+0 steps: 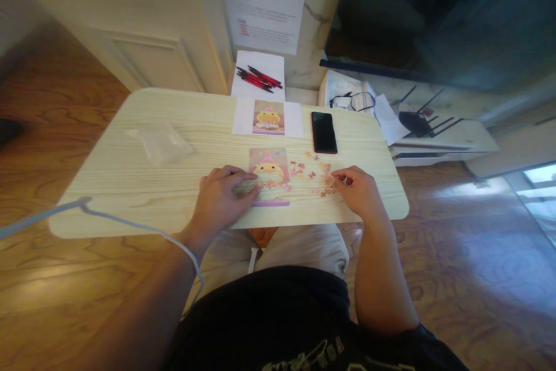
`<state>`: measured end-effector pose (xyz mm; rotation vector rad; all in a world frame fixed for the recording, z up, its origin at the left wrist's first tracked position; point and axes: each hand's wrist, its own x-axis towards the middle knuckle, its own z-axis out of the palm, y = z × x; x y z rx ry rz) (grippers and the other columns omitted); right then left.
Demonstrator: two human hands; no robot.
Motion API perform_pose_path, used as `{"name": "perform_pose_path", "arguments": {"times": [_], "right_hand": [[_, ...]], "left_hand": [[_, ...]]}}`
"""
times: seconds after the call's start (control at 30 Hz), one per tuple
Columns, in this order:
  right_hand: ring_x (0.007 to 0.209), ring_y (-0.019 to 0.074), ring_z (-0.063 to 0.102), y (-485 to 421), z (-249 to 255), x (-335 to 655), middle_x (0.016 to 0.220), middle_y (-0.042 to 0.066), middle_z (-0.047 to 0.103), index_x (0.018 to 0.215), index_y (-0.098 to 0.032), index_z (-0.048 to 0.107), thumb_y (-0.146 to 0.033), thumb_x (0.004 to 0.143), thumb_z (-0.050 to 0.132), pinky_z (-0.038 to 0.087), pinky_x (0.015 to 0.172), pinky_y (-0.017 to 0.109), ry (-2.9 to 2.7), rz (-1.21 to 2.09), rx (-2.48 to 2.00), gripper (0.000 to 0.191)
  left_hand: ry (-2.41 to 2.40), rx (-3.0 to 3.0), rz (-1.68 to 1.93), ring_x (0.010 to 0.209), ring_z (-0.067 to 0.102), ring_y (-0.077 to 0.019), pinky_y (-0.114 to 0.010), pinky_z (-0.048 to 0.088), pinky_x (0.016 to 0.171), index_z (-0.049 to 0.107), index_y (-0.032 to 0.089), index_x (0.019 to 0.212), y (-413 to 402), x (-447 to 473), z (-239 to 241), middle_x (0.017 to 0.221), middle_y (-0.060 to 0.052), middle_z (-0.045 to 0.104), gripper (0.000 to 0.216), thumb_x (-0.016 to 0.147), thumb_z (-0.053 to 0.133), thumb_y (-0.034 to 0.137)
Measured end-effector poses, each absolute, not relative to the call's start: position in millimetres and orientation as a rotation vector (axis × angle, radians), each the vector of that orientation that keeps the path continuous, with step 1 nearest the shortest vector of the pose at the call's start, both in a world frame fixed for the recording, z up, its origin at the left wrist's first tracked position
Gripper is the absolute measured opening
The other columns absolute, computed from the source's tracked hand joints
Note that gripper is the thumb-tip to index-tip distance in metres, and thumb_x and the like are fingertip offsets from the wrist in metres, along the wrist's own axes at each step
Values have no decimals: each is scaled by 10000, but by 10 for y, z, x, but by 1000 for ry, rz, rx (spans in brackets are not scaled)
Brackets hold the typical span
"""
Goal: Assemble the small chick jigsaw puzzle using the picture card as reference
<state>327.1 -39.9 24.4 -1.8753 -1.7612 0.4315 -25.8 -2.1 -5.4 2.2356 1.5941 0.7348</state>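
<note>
A partly assembled jigsaw puzzle (268,164) with a yellow cartoon figure in a pink hat lies flat on the table. Its upper part and a purple bottom strip (273,203) show, with bare tabletop and several pieces between them. My left hand (223,194) rests at the puzzle's left edge, fingers stretched out and thumb apart, holding nothing. Loose orange and pink puzzle pieces (311,175) lie scattered to the right of the puzzle. Over their right edge my right hand (356,186) is closed in a pinch, its fingertips on a small puzzle piece that they mostly hide.
Behind the puzzle lies a reference picture (269,116) on white paper. A black phone (324,132) is to its right, a clear plastic bag (160,142) at left. Red pens (259,79) lie on paper beyond. A grey cable (143,227) crosses my left forearm.
</note>
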Motion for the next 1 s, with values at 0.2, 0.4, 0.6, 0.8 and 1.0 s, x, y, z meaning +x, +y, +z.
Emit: {"name": "perform_pose_path", "arguments": {"times": [0.2,0.4,0.6,0.8,1.0], "right_hand": [[802,186,637,-444,231,3317,989,46,723,1052,-243,820,-225,896,688,515,778,339,-1774,505,-1807,204],[970,206,687,-483,291,3345,1106,50,724,1117,-260,803,-204,914,692,548,898,352,-1800,564,-1730,237],[1037,216,690,-596,277,3386,1106,43,707,1157,-281,790,-216,933,713,548,971,375,-1827,592,-1667,246],[1040,216,684,-659,208,3403,1091,44,704,1162,-270,785,-239,940,727,545,988,386,-1836,598,-1622,231],[1041,217,679,-679,170,3390,1104,53,690,1185,-263,777,-233,937,736,546,983,391,-1838,639,-1667,253]], "left_hand": [[1348,2277,795,1158,666,-276,-455,509,1068,745,305,1191,-88,38,72,1240,-40,731,347,882,715,459],[984,2309,774,1289,643,-275,-478,493,1152,696,254,1309,-126,654,157,1349,-75,713,425,911,714,402],[984,2333,777,1257,663,-271,-472,505,1132,684,224,1328,-119,842,151,1336,-82,726,482,891,743,420],[1020,2406,750,1242,664,-281,-484,510,1116,685,236,1326,-103,808,129,1326,-81,725,492,886,751,444],[1124,2456,755,1241,660,-284,-487,499,1126,687,228,1316,-130,629,103,1336,-93,707,483,900,738,467]]}}
